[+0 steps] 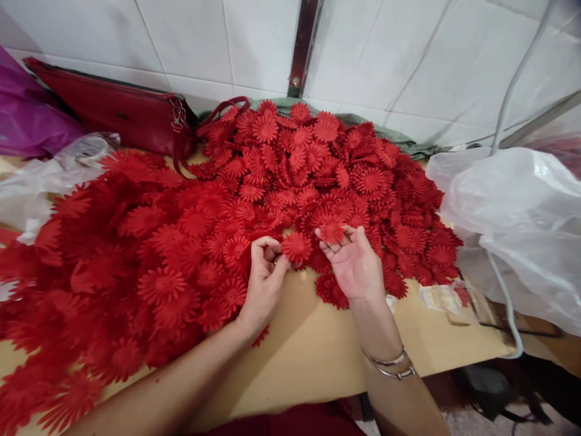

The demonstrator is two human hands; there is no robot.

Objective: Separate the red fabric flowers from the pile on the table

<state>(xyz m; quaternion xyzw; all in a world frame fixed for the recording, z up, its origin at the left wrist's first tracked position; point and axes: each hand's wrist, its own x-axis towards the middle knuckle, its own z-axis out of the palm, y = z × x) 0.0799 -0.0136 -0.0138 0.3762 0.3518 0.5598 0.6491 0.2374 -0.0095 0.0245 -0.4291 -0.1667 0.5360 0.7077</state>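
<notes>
Between thumb and fingers, my left hand [267,281] pinches a red petalled flower piece [297,247] by its left edge. Palm turned up, my right hand [356,263] holds another red flower piece [331,229] at its fingertips, slightly higher than the first. Both hands are close together at the front of a large heap of similar red flower pieces [299,157]. A looser spread of them [158,242] lies to the left, reaching under and beside my left forearm. Two metal bangles [393,366] circle my right wrist.
The pale table [308,339] has its front edge near my body. A dark red handbag [109,109] leans on the tiled wall [190,36] at back left, beside a purple bag [31,109]. White plastic bags [517,200] and a pale cable [503,284] are on the right.
</notes>
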